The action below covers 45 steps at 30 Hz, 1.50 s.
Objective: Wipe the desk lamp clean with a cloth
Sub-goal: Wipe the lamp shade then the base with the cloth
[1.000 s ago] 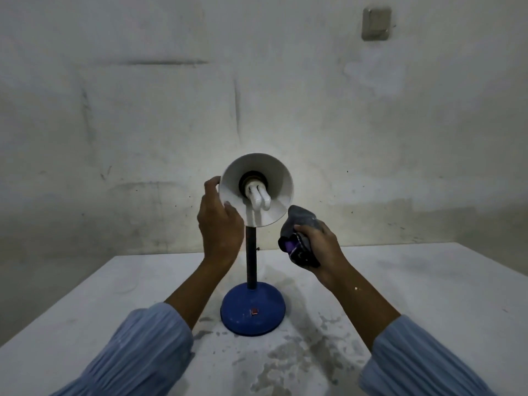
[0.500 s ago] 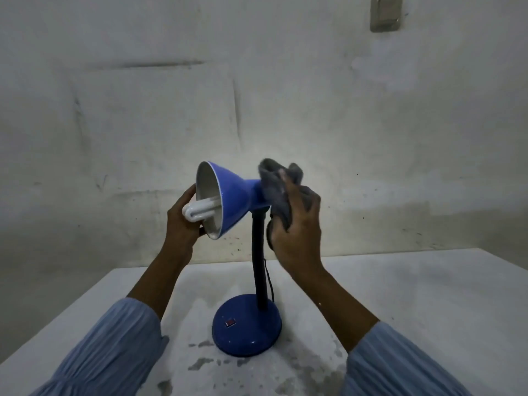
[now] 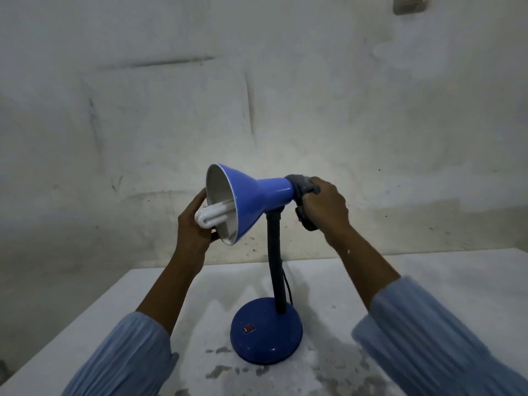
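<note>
Two hands: both are on the desk lamp (image 3: 258, 238), one at each end of its shade (image 3: 245, 200).
Lamp position: it stands near the middle of the table (image 3: 428, 284), round blue base (image 3: 266, 331) flat on the top, dark stem (image 3: 275, 261) rising to the shade, which is tipped sideways with its mouth facing the left edge.
Left hand: the left hand (image 3: 193, 224) cups the shade's rim from the open side, fingers curled round the far edge behind the white bulb (image 3: 215, 215), thumb near the lower rim.
Right hand: the right hand (image 3: 323, 208) is closed round a bunched grey cloth (image 3: 301, 185) and presses it against the narrow rear end of the shade, above the joint with the stem.
Cloth: part of it shows above the knuckles and a fold hangs below the palm; how much lies against the lamp is hidden by the hand.
Step in hand: judged as wiping the neck and back of the shade while the other hand steadies it.
Doing it well: the bracing hand should hold the rim and stay off the bulb; the cloth would best wrap the neck and twist round it, then slide along the blue cone toward the rim so no band is skipped.
Risk: hard pressure at the top could tip the lamp on its base or bend the stem joint, so light strokes seem wise.
Left to do: the shade's white inside, stem and base likely need wiping too.
Table surface: white and worn, with dark flaked patches near the front edge.
</note>
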{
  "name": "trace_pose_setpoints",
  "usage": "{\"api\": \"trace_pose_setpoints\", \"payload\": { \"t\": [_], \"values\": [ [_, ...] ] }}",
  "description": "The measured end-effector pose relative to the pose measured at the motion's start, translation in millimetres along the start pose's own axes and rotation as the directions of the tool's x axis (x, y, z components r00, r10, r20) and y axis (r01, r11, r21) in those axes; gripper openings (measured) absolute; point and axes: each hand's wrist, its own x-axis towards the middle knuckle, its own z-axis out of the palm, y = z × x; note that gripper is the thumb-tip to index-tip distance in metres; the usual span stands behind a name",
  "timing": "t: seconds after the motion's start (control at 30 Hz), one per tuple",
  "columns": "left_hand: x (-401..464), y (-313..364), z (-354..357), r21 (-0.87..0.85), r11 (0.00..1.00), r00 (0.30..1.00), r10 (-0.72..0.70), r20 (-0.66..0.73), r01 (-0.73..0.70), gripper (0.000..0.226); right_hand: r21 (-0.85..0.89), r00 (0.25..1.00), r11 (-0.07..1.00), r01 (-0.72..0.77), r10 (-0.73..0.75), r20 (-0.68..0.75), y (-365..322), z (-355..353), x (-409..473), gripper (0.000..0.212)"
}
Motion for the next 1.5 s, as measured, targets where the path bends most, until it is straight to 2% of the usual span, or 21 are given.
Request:
{"api": "trace_pose_setpoints", "payload": {
  "t": [0.07, 0.13, 0.2, 0.27, 0.37, 0.5, 0.6, 0.67, 0.73, 0.83, 0.9, 0.93, 1.0, 1.07, 1.1, 1.17, 1.23, 1.27, 1.33, 1.4, 1.5],
  "values": [
    [0, 2, 0, 0.005, 1.0, 1.0, 0.015, 0.01, -0.015, 0.11, -0.152, 0.965, 0.967, 0.206, -0.226, -0.133, -10, 1, -13, 0.044],
    [-1, 3, 1, 0.004, 0.999, 0.999, 0.036, 0.036, -0.036, 0.094, -0.227, 0.923, 0.905, 0.361, -0.381, -0.051, -33, 3, -23, 0.048],
    [-2, 3, 1, -0.006, 0.999, 0.997, 0.048, 0.054, -0.048, 0.075, -0.207, 0.89, 0.867, 0.453, -0.452, 0.058, -57, 8, -36, 0.047],
    [-2, 2, 1, 0.02, 0.998, 0.997, 0.053, 0.06, -0.054, 0.074, -0.153, 0.812, 0.799, 0.582, -0.579, 0.067, -70, 16, -56, 0.045],
    [-2, 5, -1, 0.11, 0.989, 0.992, 0.092, 0.083, -0.101, 0.091, -0.16, 0.717, 0.702, 0.694, -0.693, 0.067, -81, 23, -67, 0.048],
    [0, 7, -3, 0.089, 0.991, 0.991, 0.089, 0.099, -0.098, 0.073, -0.203, 0.809, 0.787, 0.583, -0.538, 0.237, -91, 16, -21, 0.049],
    [-1, 8, -3, 0.027, 0.997, 0.994, 0.066, 0.089, -0.069, 0.06, -0.358, 0.844, 0.796, 0.488, -0.326, 0.425, -91, 8, 12, 0.041],
    [1, 11, -2, 0.005, 0.999, 0.996, 0.032, 0.087, -0.033, 0.056, -0.499, 0.867, 0.754, 0.428, -0.186, 0.463, -96, 5, 24, 0.031],
    [3, 13, 2, 0.016, 1.0, 0.997, 0.025, 0.077, -0.026, 0.059, -0.545, 0.877, 0.727, 0.418, -0.166, 0.451, -105, 7, 28, 0.029],
    [0, 13, 5, 0.059, 0.995, 0.995, 0.08, 0.061, -0.083, 0.063, -0.29, 0.817, 0.81, 0.51, -0.351, 0.457, -113, 16, 14, 0.019],
    [-1, 12, 5, 0.044, 0.996, 0.996, 0.079, 0.045, -0.081, 0.062, -0.204, 0.8, 0.815, 0.542, -0.426, 0.423, -106, 16, 7, 0.03],
    [-2, 12, 3, 0.031, 0.997, 0.997, 0.066, 0.036, -0.067, 0.061, -0.247, 0.807, 0.798, 0.55, -0.431, 0.404, -98, 14, 7, 0.037],
    [-1, 14, 3, 0.003, 1.0, 0.999, 0.023, 0.028, -0.024, 0.056, -0.425, 0.853, 0.745, 0.514, -0.393, 0.344, -78, 5, 15, 0.046],
    [0, 16, 3, -0.05, 0.998, 0.999, -0.042, 0.005, 0.042, 0.046, -0.491, 0.914, 0.773, 0.403, -0.312, 0.258, -54, -7, 23, 0.041],
    [1, 15, 3, -0.062, 0.997, 0.998, -0.055, -0.016, 0.054, 0.043, -0.433, 0.935, 0.834, 0.343, -0.258, 0.243, -42, -13, 25, 0.034],
    [0, 12, 4, 0.011, 1.0, 0.998, -0.023, -0.063, 0.024, 0.041, -0.189, 0.95, 0.962, 0.197, -0.139, 0.281, -21, -18, 18, 0.028],
    [-2, 10, 8, 0.123, 0.992, 0.994, 0.039, -0.102, -0.027, 0.04, 0.008, 0.966, 0.996, 0.088, -0.088, 0.245, -1, -15, 2, 0.03],
    [-3, 11, 11, 0.196, 0.979, 0.99, 0.076, -0.121, -0.051, 0.042, 0.045, 0.972, 0.996, 0.08, -0.088, 0.218, 8, -12, -6, 0.029],
    [-5, 11, 17, 0.245, 0.968, 0.979, 0.097, -0.178, -0.051, 0.044, 0.029, 0.962, 0.996, 0.08, -0.085, 0.26, 24, 0, -23, 0.023],
    [-9, 13, 24, 0.163, 0.987, 0.961, 0.051, -0.27, -0.006, 0.039, -0.037, 0.948, 0.995, 0.088, -0.072, 0.311, 40, 16, -42, 0.024],
    [-22, 16, 32, 0.295, 0.955, 0.949, 0.129, -0.286, -0.041, 0.048, -0.038, 0.974, 0.995, 0.095, -0.085, 0.21, 58, 36, -65, 0.024]
  ]
}}
